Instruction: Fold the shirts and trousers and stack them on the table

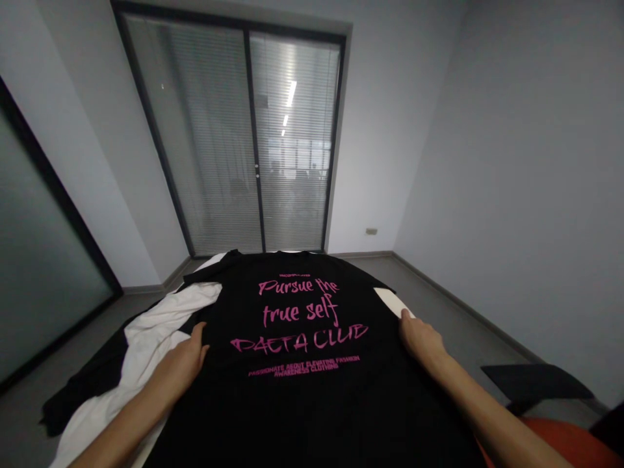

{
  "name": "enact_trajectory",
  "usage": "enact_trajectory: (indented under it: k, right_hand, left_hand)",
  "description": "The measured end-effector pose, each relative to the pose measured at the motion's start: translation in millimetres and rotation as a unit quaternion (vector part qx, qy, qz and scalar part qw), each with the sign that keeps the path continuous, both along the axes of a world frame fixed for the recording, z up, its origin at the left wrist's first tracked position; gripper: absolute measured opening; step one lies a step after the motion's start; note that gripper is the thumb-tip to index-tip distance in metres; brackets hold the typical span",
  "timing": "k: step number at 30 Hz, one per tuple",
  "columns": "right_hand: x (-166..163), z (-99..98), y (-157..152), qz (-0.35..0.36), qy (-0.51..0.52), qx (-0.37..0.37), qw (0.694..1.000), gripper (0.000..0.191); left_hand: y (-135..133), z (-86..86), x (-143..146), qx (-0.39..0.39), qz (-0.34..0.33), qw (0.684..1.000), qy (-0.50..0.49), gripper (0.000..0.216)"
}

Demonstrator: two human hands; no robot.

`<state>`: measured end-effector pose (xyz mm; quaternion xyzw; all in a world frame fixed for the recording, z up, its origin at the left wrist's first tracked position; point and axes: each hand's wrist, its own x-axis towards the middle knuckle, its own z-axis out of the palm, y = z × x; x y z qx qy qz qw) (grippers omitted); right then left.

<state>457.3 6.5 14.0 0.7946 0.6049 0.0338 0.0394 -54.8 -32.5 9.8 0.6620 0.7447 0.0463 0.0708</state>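
A black T-shirt (302,416) with pink lettering lies spread out flat, its collar end pointing away from me. My left hand (180,361) is at the shirt's left side edge, its thumb and fingers closed on the cloth. On the opposite edge, below the right sleeve, my right hand (422,341) pinches the fabric. White cloth (170,312) lies crumpled beside the shirt on the left, partly under my left forearm. A pale surface (390,302) shows between the right sleeve and my right hand.
Dark cloth (92,370) hangs at the far left. A black chair part (536,380) and an orange-red seat (560,442) stand at the lower right. Beyond the shirt are a glass door with blinds (219,143) and grey walls (526,162).
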Motion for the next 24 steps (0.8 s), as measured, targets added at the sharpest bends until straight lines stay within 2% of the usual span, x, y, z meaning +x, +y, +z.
enact_trajectory:
  k: [4,7,10,12,14,16,20,24]
  right_hand:
    - [3,4.8,-10,0.009,-0.027,-0.049,0.998,0.038]
    - [1,10.6,-13,0.023,-0.05,-0.074,0.996,0.039]
    - [-8,16.3,-11,0.019,-0.074,-0.049,0.996,0.037]
    - [-17,18.9,-5,0.022,-0.088,0.009,0.996,0.035]
    - [-27,19.5,2,0.057,-0.097,0.067,0.991,0.037]
    - [-37,17.1,11,0.113,-0.073,0.089,0.987,0.041]
    - [-57,3.0,28,0.225,0.057,0.061,0.971,0.055]
    - [-71,-6.8,43,0.236,0.101,-0.015,0.966,0.064]
  left_hand:
    - [-10,9.5,-1,-0.066,-0.022,0.996,0.048,0.052]
    - [-9,13.4,-1,-0.07,-0.03,0.995,0.066,0.056]
    - [0,15.3,1,-0.033,-0.013,0.995,0.089,0.062]
    - [8,17.1,4,-0.001,0.007,0.995,0.1,0.063]
    - [17,19.6,9,0.035,0.016,0.993,0.108,0.063]
    - [25,22.4,16,0.073,0.014,0.99,0.118,0.062]
    - [39,24.8,31,0.125,0.013,0.986,0.111,0.06]
    - [59,26.2,28,0.169,0.043,0.983,0.066,0.064]
